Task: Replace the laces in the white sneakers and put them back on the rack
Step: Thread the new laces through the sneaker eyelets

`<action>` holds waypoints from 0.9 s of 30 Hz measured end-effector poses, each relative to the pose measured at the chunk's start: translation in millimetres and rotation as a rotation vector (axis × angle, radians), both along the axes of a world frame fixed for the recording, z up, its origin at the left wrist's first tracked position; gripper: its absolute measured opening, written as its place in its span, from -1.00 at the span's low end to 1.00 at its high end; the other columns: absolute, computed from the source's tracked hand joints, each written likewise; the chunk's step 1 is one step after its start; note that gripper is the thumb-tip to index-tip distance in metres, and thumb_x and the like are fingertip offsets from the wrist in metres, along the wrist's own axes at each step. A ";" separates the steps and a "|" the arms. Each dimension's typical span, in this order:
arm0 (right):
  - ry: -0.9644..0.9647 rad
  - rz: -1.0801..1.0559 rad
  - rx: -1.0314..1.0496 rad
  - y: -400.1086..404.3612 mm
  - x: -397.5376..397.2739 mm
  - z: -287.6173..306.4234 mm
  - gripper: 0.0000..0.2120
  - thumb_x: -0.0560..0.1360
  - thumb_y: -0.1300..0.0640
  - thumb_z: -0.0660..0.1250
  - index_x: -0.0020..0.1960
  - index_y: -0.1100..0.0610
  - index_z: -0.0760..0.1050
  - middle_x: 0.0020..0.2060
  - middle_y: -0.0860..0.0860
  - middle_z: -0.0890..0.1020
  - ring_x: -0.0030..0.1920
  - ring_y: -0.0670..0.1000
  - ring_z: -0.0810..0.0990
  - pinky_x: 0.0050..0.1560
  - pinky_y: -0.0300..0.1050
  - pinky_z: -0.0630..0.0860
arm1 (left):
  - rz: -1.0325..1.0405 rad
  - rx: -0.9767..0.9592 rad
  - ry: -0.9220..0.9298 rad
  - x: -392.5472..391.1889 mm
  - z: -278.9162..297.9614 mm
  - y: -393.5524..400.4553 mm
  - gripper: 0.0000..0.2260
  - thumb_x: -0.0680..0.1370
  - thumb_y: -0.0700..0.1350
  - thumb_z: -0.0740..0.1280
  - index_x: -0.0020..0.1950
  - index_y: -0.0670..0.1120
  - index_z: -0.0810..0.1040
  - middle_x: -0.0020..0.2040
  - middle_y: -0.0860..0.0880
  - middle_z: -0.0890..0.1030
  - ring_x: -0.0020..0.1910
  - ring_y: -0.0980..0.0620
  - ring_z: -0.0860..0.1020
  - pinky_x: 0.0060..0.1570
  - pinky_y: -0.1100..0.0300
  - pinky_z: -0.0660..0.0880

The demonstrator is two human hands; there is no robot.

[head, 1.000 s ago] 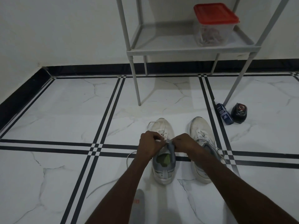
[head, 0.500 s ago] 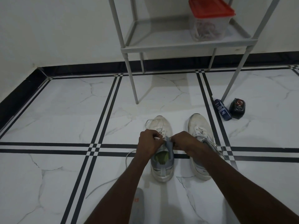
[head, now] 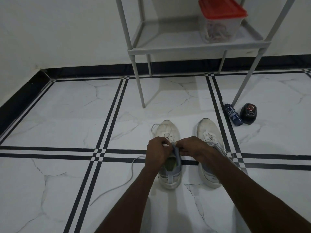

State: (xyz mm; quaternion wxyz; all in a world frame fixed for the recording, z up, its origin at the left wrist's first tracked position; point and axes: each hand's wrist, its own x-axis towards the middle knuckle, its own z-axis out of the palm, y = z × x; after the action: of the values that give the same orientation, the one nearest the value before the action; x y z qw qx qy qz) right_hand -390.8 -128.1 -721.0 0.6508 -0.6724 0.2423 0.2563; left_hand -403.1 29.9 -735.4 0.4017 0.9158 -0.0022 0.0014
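Both hands meet over the top of the left sneaker (head: pixel 170 165), which stands on the marble floor (head: pixel 67 115) at about six o'clock from the rack (head: pixel 193 49). The left hand (head: pixel 157 152) has its fingers curled in, apparently pinching a white lace end (head: pixel 165 145) that shows pale against its fingertips. The right hand (head: pixel 193 148) is likewise curled, gripping the grey tongue (head: pixel 175 149) or the upper eyelet edge; which of the two cannot be told. The likely reason for this pairing is that one hand steadies the opening while the other feeds or pulls the lace through an eyelet.

A long lace tail (head: pixel 121 180) trails off across the tiles towards eight o'clock from the shoe, and a loop lies over the toe at twelve o'clock, which suggests the lacing of this shoe is only partly done. The right sneaker (head: pixel 210 148) sits just beside it at three o'clock, toe pointing the same way, its laces loose, probably parked close so it is next in reach.

On the rack shelf, at one o'clock from the shoes, stands a clear tub with a red lid (head: pixel 220 21), holding what look like tangled laces. A blue bottle (head: pixel 233 115) and a dark round object (head: pixel 248 113) lie by the rack's front right leg. Neither shoe is on the rack yet.
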 end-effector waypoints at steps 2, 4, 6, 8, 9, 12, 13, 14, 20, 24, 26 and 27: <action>-0.001 0.001 -0.003 0.9 0.4 0.2 -0.88 0.45 0.34 0.43 -0.03 0.38 0.64 -0.03 0.27 0.69 0.05 0.20 0.68 0.05 -0.04 0.66 | -0.009 -0.003 -0.010 -1.2 0.7 0.2 -0.92 0.46 -0.11 0.44 -0.23 -0.06 0.67 -0.30 0.05 0.66 -0.31 0.15 0.56 -0.24 0.31 0.45; -0.013 0.029 -0.037 2.0 0.8 0.6 -0.88 0.46 0.31 0.44 -0.05 0.36 0.65 -0.05 0.26 0.70 0.04 0.20 0.69 0.08 0.01 0.65 | -0.019 0.004 -0.018 -2.8 -0.1 -0.5 -0.91 0.47 -0.09 0.44 -0.21 -0.07 0.66 -0.27 0.04 0.66 -0.30 0.16 0.54 -0.28 0.42 0.38; -0.010 0.044 -0.058 2.8 2.5 1.9 -0.83 0.48 0.28 0.43 -0.01 0.40 0.63 -0.04 0.28 0.69 0.03 0.20 0.70 0.11 0.05 0.64 | -0.023 0.017 -0.028 -4.5 -2.6 -1.2 -0.89 0.50 -0.08 0.42 -0.18 -0.09 0.65 -0.25 0.02 0.65 -0.29 0.15 0.53 -0.28 0.46 0.35; 0.010 -0.007 -0.025 2.9 1.6 3.4 -0.80 0.51 0.28 0.41 0.03 0.43 0.60 -0.02 0.30 0.68 0.02 0.21 0.69 0.09 0.02 0.64 | -0.023 0.023 -0.045 -5.1 -6.9 -0.8 -0.88 0.52 -0.07 0.40 -0.16 -0.10 0.64 -0.22 0.01 0.64 -0.25 0.11 0.54 -0.22 0.33 0.43; 0.012 -0.026 -0.007 1.8 2.1 2.3 -0.80 0.50 0.31 0.40 0.05 0.44 0.60 -0.03 0.31 0.68 0.01 0.21 0.69 0.09 0.01 0.64 | -0.022 0.024 -0.057 -5.0 -8.2 -0.9 -0.88 0.53 -0.07 0.39 -0.15 -0.10 0.64 -0.19 0.01 0.64 -0.22 0.09 0.55 -0.18 0.26 0.45; -0.004 0.012 -0.056 0.4 3.0 0.7 -0.79 0.47 0.38 0.38 0.08 0.46 0.59 -0.12 0.26 0.65 -0.10 0.13 0.66 0.12 0.04 0.63 | -0.004 0.006 -0.089 -9.9 -5.1 -3.5 -0.93 0.55 -0.09 0.40 -0.05 -0.07 0.59 -0.04 0.03 0.55 -0.15 0.16 0.48 -0.13 0.31 0.41; -0.018 0.041 -0.089 1.3 3.7 -1.7 -0.80 0.47 0.38 0.37 0.07 0.44 0.59 -0.14 0.22 0.65 -0.13 0.10 0.65 0.11 0.04 0.63 | 0.021 0.007 -0.093 -12.9 -2.0 -3.8 -0.91 0.55 -0.08 0.40 0.00 -0.05 0.55 0.01 0.05 0.49 -0.17 0.20 0.45 -0.16 0.36 0.40; -0.041 0.073 -0.127 1.9 3.7 -1.3 -0.82 0.48 0.38 0.36 0.05 0.40 0.61 -0.15 0.19 0.66 -0.16 0.07 0.65 0.07 0.03 0.65 | 0.051 0.004 -0.102 -15.8 1.1 -5.0 -0.86 0.55 -0.06 0.40 0.03 -0.04 0.49 0.03 0.06 0.44 -0.19 0.21 0.45 -0.20 0.37 0.41; -0.204 0.198 -0.287 3.4 6.0 12.6 -0.86 0.48 0.40 0.29 -0.15 0.36 0.63 -0.30 0.18 0.67 -0.30 0.04 0.64 -0.22 -0.16 0.64 | 0.032 0.110 -0.099 -34.6 -1.4 -14.7 -0.70 0.60 0.13 0.26 -0.16 -0.03 0.61 -0.30 0.04 0.65 -0.30 0.07 0.60 -0.26 0.09 0.53; -0.268 0.211 -0.422 -19.8 12.2 17.7 -0.88 0.54 0.39 0.27 -0.13 0.37 0.57 -0.15 0.30 0.68 -0.18 0.16 0.71 -0.01 0.03 0.66 | -0.008 0.194 -0.072 -37.7 -6.7 -13.7 -0.63 0.60 0.15 0.16 -0.16 -0.05 0.60 -0.28 -0.03 0.64 -0.24 -0.07 0.62 -0.25 0.03 0.53; -0.496 -0.063 -0.793 -41.3 20.6 20.6 -0.80 0.52 0.38 0.18 -0.18 0.41 0.54 -0.23 0.29 0.64 -0.18 0.26 0.67 -0.11 0.01 0.60 | 0.000 0.244 -0.052 -36.3 -6.0 -13.3 -0.67 0.63 0.11 0.17 -0.13 -0.05 0.60 -0.25 -0.05 0.63 -0.19 -0.10 0.60 -0.21 0.02 0.53; -0.646 -0.197 -0.945 -52.3 21.8 20.3 -0.79 0.48 0.39 0.15 -0.23 0.42 0.53 -0.27 0.30 0.60 -0.21 0.29 0.63 -0.14 0.02 0.55 | 0.006 0.260 -0.045 -36.5 -5.4 -13.7 -0.68 0.64 0.11 0.18 -0.11 -0.04 0.60 -0.24 -0.05 0.63 -0.18 -0.09 0.60 -0.20 0.03 0.53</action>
State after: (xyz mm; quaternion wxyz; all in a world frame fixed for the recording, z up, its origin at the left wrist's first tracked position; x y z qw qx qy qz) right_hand -369.1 -180.3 -700.7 0.3419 -0.9082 0.1809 -0.1597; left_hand -439.6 16.2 -740.8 0.2796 0.9598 -0.0085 0.0227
